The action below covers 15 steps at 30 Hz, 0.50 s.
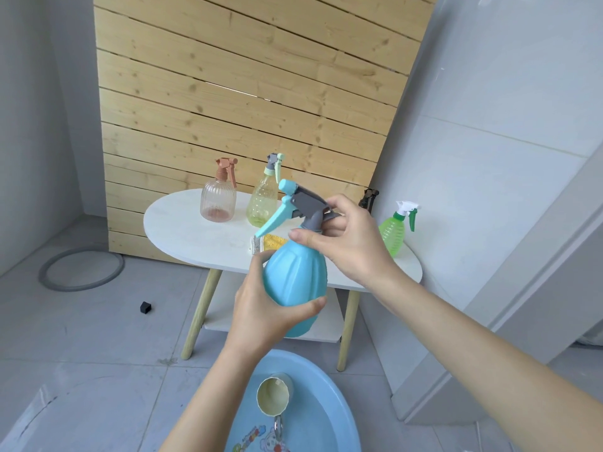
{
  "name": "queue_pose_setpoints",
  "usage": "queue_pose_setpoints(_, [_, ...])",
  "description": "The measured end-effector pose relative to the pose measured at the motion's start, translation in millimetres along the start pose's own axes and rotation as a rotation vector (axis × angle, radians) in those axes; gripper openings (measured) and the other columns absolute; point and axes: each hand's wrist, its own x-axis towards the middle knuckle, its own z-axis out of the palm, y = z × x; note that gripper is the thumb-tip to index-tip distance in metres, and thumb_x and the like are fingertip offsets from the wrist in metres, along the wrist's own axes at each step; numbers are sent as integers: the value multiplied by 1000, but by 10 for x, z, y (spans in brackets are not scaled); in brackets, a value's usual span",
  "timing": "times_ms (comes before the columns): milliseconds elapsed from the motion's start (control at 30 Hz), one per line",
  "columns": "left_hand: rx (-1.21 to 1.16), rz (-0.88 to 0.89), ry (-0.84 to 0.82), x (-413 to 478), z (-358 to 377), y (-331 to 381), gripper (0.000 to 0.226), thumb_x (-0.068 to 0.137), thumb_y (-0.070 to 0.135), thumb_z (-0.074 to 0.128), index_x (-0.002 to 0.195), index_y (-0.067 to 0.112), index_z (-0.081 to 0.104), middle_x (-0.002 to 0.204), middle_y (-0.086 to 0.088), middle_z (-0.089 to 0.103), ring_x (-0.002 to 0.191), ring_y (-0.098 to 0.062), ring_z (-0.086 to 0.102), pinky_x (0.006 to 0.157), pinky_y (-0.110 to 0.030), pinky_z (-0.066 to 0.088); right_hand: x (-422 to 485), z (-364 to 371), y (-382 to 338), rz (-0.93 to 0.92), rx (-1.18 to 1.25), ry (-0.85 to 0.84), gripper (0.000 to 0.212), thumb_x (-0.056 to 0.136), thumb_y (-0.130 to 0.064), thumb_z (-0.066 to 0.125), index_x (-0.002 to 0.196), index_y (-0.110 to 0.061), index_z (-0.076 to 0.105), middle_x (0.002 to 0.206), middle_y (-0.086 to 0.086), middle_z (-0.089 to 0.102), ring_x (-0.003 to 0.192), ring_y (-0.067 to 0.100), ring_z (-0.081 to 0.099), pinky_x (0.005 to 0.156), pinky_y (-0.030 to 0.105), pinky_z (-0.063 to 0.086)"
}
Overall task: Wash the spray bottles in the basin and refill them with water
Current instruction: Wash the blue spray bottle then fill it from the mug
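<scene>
1. The blue spray bottle (295, 288) is held in the air in front of the white oval table (182, 226) and above the basin (321, 412), tilted a little, with its turquoise nozzle and trigger pointing up and to the left
2. The left hand (261, 309) grips the round body of the bottle from below, its thumb and fingers curled round the sides
3. The right hand (347, 244) grips the grey collar at the neck, with the thumb in front and the fingers curled behind the spray head
4. The bottle's wall is opaque, so I cannot tell what is inside it
5. The light blue basin sits on the floor at the bottom of the view; a pale cup (274, 398) lies in it on its side, with its open mouth facing the camera (whether the basin holds water is unclear)
6. On the table stand a clear pink bottle (218, 200) and, just beside it, a pale yellow bottle (263, 202); both look nearly empty
7. A ribbed green bottle (392, 233) with a white and green head stands at the right end of the table
8. A yellow cloth (270, 242) lies on the table behind the blue bottle
</scene>
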Motion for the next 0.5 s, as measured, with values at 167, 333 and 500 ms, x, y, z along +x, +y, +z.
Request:
queue_pose_setpoints(167, [-158,-65,-136,-10,-42,3,81,38,52,83,110,46,45,104,17,60,93,4,59,71,-20,53,48,-239,-89,52,361,-399,40,86,-3,62,123,-15,53,115,22,66,110,31,64,98,39,50])
queue_pose_setpoints(333, [-124,-39,-130,-14,3,-22,86,36,56,80,114,44,46,104,20,60,96,4,57,77,-21,52,-44,-161,-31,-44,207,-249,22,90,-1,60,111,-4,53,106,20,69,96,23,68,91,34,54])
queue_pose_setpoints(500, [-33,13,-29,-41,118,-59,78,40,58,78,108,52,40,106,23,58,101,2,55,79,-23,49,-135,-13,40,-67,179,-39,23,88,-9,65,93,-28,52,95,20,72,91,31,70,90,48,53])
